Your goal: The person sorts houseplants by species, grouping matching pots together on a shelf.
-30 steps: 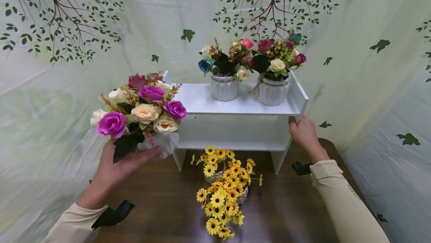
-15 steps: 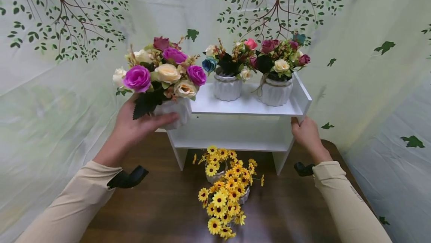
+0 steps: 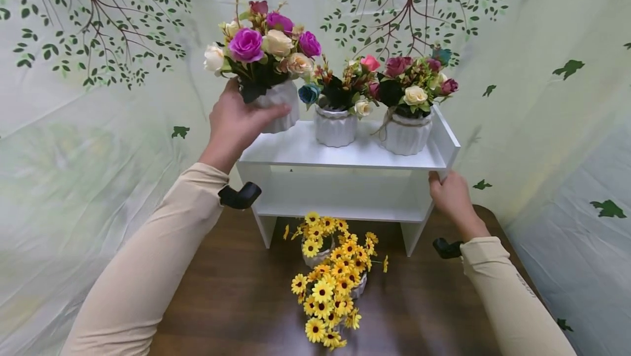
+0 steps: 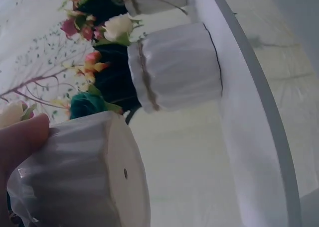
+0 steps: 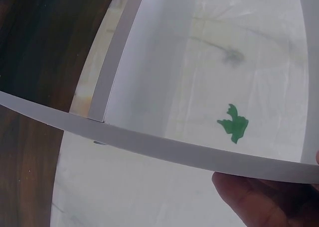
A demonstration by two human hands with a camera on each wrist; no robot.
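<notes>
Head view shows the left hand (image 3: 234, 126) gripping a fluted white pot (image 3: 282, 101) of magenta and cream roses (image 3: 268, 44), thumb across its front; in the left wrist view its base has a small hole. Left arm stretched forward, it holds the pot above the left end of the white shelf unit (image 3: 340, 194), near two other flowerpots (image 3: 337, 128). The right hand (image 3: 452, 200) clasps the unit's right side. Since half a second ago the pot has risen and shifted rightward, while the right hand stays put
</notes>
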